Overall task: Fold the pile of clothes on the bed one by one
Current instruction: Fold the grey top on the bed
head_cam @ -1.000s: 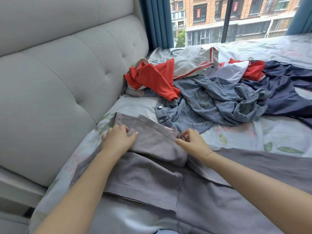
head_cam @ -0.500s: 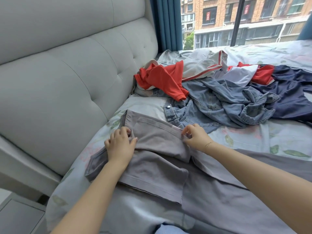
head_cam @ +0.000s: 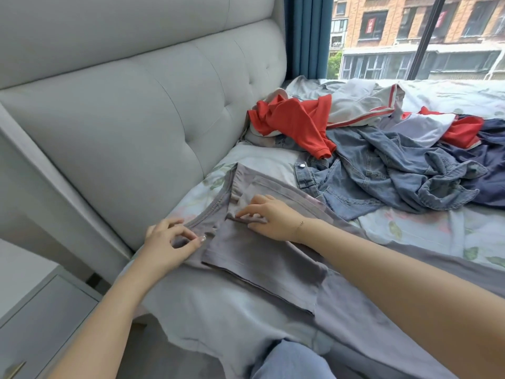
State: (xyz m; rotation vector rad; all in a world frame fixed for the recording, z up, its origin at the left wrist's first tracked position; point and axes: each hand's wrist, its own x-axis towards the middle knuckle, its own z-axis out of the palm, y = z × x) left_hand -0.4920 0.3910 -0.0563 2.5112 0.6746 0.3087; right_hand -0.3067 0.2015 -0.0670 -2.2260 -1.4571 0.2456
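On the bed (head_cam: 426, 228), near the headboard (head_cam: 153, 127), the left hand (head_cam: 169, 246) pinches the grey garment's (head_cam: 259, 258) edge while the right hand (head_cam: 273, 218) grips a fold of it, the pile of clothes (head_cam: 382, 149) lying beyond.

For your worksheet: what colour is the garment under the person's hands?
Greyish mauve garment, seen best in the head view.

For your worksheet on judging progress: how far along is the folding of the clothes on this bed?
Done: no folded garment shows. In hand: left hand and right hand pinch the grey garment, partly folded. Left: red top, denim clothes, navy garment.
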